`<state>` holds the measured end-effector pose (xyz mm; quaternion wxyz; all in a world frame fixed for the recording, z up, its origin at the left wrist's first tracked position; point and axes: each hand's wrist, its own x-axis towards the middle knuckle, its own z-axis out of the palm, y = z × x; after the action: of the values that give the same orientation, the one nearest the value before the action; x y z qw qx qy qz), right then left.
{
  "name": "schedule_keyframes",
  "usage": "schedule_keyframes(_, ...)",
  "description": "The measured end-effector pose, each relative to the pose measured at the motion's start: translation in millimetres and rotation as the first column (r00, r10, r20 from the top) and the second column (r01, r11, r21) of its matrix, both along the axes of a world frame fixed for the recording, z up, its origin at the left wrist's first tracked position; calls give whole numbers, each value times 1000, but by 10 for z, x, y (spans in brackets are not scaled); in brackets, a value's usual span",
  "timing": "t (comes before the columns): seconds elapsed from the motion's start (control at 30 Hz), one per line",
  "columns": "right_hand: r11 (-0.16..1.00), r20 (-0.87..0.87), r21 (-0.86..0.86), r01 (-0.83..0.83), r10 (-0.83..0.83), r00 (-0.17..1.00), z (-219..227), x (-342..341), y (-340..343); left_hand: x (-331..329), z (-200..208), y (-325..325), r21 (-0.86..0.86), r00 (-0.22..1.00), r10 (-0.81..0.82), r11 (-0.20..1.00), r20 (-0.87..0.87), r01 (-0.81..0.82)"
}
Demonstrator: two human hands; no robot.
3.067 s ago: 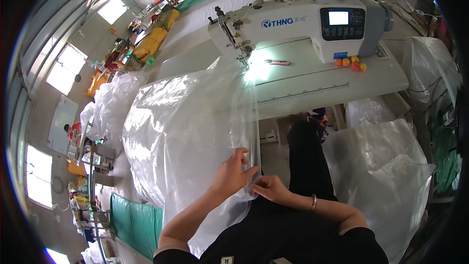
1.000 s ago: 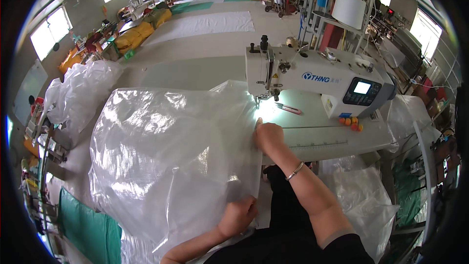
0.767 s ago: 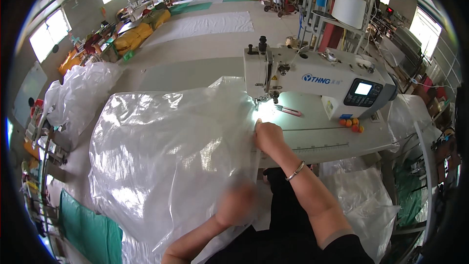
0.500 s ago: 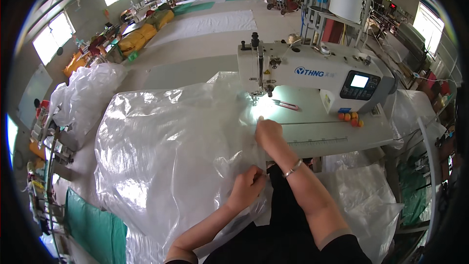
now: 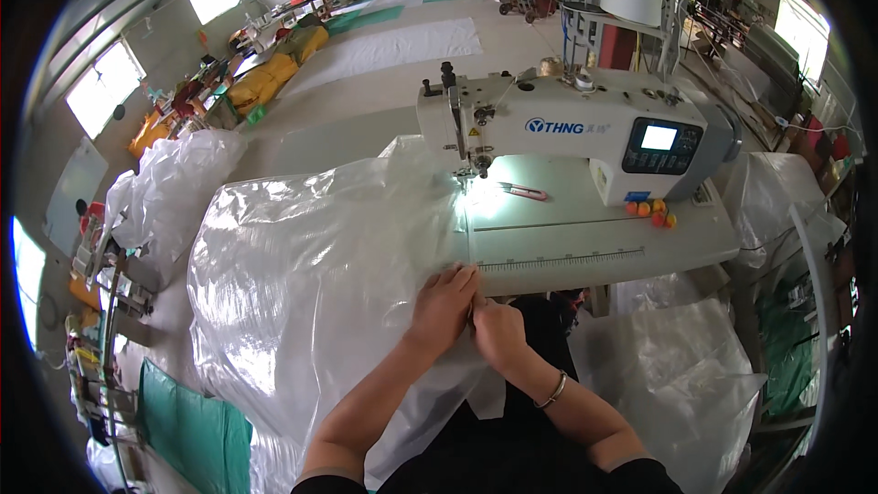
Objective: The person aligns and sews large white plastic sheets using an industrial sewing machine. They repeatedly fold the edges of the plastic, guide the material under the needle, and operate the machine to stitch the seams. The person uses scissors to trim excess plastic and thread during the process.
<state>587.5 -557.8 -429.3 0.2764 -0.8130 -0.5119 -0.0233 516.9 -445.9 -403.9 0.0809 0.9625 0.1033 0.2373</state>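
A large translucent plastic sheet [image 5: 274, 265] covers the left of the sewing table and drapes toward my lap. Its right edge runs up to the needle area of a white sewing machine [image 5: 558, 119], whose lamp lights the bed. My left hand [image 5: 444, 306] is closed on the sheet's edge near the front of the table, fingers close together. Right beside it, slightly lower, my right hand [image 5: 500, 337] grips the same edge with curled fingers. The fingertips are partly hidden. A pink-handled cutter [image 5: 524, 192] lies on the machine bed, right of the needle.
A printed ruler [image 5: 567, 260] runs along the table's front. Small orange-red balls [image 5: 657, 212] sit beneath the control panel [image 5: 661, 146]. More plastic sheeting [image 5: 672, 375] hangs at right, another crumpled pile [image 5: 174, 183] lies left, and a green sheet [image 5: 192, 421] lies lower left.
My right hand has come down from near the needle to the table's front edge. My left hand has moved up beside it. The view has shifted slightly.
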Motion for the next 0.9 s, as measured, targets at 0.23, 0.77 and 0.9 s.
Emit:
schedule_keyframes(0.23,996,22,-81,28,-27,999,86,111,295,204,-62,452,-1,995,-95,995,9,95)
schedule_keyframes(0.77,982,55,-150,116,-109,993,270,672,892,969,-139,1140,-178,962,-173,961,214,212)
schedule_keyframes(0.9,995,36,-12,94,-94,995,70,865,1036,1157,-208,1303,-122,947,-178,969,266,216)
